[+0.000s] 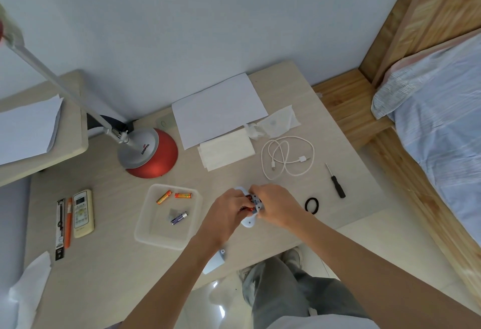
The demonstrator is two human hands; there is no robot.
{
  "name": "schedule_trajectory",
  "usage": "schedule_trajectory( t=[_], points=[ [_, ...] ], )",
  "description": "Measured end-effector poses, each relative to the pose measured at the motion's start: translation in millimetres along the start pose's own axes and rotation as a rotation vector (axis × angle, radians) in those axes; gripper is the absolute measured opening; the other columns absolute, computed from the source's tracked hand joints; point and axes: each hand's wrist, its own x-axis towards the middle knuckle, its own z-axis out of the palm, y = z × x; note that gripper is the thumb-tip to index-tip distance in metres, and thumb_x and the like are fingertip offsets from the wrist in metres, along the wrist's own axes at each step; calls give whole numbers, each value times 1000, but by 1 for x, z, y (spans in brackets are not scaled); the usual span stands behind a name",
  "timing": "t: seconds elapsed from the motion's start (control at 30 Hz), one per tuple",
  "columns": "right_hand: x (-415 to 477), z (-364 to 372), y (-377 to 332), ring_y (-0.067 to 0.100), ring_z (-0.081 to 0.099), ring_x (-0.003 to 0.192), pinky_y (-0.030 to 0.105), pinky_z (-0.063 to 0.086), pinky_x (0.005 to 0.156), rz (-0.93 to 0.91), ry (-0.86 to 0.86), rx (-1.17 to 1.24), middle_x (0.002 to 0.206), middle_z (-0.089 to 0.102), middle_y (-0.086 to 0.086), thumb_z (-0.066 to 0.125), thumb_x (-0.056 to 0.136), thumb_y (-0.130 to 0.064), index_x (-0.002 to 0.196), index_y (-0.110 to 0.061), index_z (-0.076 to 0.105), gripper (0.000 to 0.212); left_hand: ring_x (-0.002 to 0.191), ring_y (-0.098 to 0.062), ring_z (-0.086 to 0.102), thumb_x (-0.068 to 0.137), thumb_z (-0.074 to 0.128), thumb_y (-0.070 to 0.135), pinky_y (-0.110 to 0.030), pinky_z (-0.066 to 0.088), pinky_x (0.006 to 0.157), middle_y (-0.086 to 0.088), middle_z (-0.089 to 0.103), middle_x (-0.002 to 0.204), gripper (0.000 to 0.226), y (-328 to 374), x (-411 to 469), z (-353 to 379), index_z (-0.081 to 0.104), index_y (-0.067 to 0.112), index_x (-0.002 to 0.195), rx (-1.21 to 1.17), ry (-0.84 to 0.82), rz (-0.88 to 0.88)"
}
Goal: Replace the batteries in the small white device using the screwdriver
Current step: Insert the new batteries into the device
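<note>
The small white device is held just above the desk between both hands, with its battery bay facing up and a red battery showing in it. My left hand grips its left side with fingers on the battery. My right hand holds its right side. The black-handled screwdriver lies untouched on the desk to the right. A clear plastic tray to the left holds two orange batteries and one dark blue battery.
A red and silver desk lamp stands at the back left. White paper, tissue and a coiled white cable lie behind the hands. A black hair band sits right of them. A remote control and pens lie far left. A bed is on the right.
</note>
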Motion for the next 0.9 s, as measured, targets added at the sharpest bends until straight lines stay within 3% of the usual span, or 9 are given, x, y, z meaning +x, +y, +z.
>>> schedule_trajectory(
  t=[0.23,0.47,0.63,0.8,0.9],
  points=[
    [0,0,0,20,66,80,27,45,68,-6,-10,25,94,72,-2,76,85,-24,116,-23,64,33,96,-19,57,94,78,21,-34,52,78,3,68,101,13,-9,-1,3,82,23,107,78,13,54],
    [0,-3,-2,21,67,81,28,48,68,-13,-26,10,93,71,-1,74,86,-25,116,-22,64,32,93,-18,56,94,79,22,-26,46,72,5,68,102,17,-10,-4,4,81,25,110,125,48,102],
    [1,-4,-6,22,68,82,30,52,70,-15,-30,-19,92,71,-1,74,87,-22,115,-21,65,30,93,-17,57,93,80,26,-23,45,78,6,71,102,22,-12,-7,7,82,30,115,75,68,74],
    [2,-6,-8,23,68,84,30,50,70,-13,-43,-29,93,70,0,72,86,-18,115,-20,65,30,92,-15,59,97,77,31,-37,54,80,7,70,99,23,-13,-12,4,80,26,119,11,111,40],
    [1,-7,-7,24,69,87,35,56,75,-1,-49,-33,94,71,1,71,85,-15,117,-20,65,33,100,-16,58,90,82,29,-37,53,85,6,67,104,27,-11,-10,-1,81,23,117,-55,203,-41]
  ],
)
